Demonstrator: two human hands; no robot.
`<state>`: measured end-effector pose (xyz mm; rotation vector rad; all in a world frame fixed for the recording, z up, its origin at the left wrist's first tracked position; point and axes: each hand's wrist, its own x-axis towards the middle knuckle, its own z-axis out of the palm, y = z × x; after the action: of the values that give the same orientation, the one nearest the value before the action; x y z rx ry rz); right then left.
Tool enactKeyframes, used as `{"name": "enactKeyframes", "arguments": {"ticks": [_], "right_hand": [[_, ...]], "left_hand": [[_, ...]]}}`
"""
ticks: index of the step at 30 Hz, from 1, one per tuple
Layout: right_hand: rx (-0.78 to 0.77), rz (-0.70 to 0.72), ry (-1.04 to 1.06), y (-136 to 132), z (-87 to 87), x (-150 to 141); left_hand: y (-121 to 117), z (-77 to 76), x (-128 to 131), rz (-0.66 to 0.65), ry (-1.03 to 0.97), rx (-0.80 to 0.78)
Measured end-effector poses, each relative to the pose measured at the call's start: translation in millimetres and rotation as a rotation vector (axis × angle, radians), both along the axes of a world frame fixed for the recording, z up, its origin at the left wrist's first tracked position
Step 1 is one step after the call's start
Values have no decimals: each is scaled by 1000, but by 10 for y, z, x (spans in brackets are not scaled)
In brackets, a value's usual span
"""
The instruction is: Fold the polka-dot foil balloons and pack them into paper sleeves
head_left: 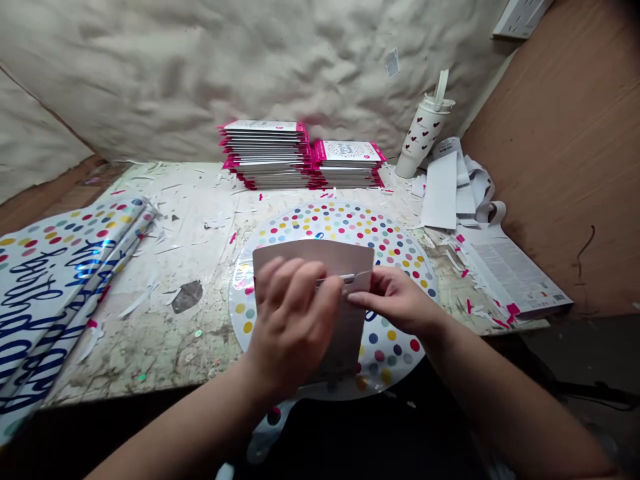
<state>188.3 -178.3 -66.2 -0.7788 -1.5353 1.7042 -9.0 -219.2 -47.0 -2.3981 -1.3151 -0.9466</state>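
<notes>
Holding card point(320, 251) by its right edge in right hand point(400, 300), with thumb laid on near face and some fingers hidden behind. Curling left hand point(290, 327) narrow over near face, with fingertips close to slot point(343, 277). Cannot tell whether pinching there or only pressing, owing to blur. Located card centrally, over near part of dotted balloon point(395, 233) on table point(190, 217). Cannot tell about contact beneath.

Risks, as judged: could tear or crease at slot, from pushing hard with left fingertips against thin board. Could bend near top edge, from uneven pull between both hands. Could slip or twist, from slackening of right thumb. Could scuff or wrinkle balloon, from dragging lower end across foil.

Orientation: tilted up, with plain face toward wearer and gently arched top edge pointing up and away toward wall point(200, 73). Judged long axis to run from top edge down toward wearer, roughly square to table front, with slot lying crosswise. Cannot fix exact length, with lower end blurred and partly behind left hand. Noted also two stacks of packets point(265, 160) beyond balloon, and tumbler point(423, 137) to their right
</notes>
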Motion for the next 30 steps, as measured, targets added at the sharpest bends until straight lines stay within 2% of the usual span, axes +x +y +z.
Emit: {"name": "enactKeyframes", "arguments": {"ticks": [2,3,5,7,8,13,16,19,21,23,25,27,29,30], "right_hand": [[28,-175,70,-109,-57,-50],[54,-252,88,-144,-62,-70],[82,-345,100,-183,-45,-101],[84,-372,89,-203,-15,-130],[81,-374,74,-211,0,-143],[109,-352,57,-251,78,-156],[137,-346,80,-217,126,-123],[140,-400,30,-66,125,-43],[140,-426,-127,72,84,24],[246,-521,-385,169,19,63],[478,-591,-616,173,-60,41],[706,-501,-727,83,-138,-47],[823,-325,-766,-49,-203,-163],[849,-281,-778,-109,-228,-218]], "left_hand": [[-7,9,-59,56,-260,27],[-13,-4,-78,58,-401,-35],[-27,-52,-87,-20,-634,-278],[-42,-100,-56,-115,-781,-493],[-48,-113,-33,-146,-828,-547],[-38,-58,13,-154,-962,-596],[7,-24,-36,-183,-1087,-688],[68,-69,-99,-231,-1273,-895],[105,-150,-125,-237,-1328,-1109],[127,-259,-126,-189,-1343,-1304],[122,-373,-100,-110,-1372,-1420],[91,-465,-55,-47,-1420,-1449],[49,-518,-6,-24,-1422,-1459],[28,-530,15,-24,-1407,-1461]]}}
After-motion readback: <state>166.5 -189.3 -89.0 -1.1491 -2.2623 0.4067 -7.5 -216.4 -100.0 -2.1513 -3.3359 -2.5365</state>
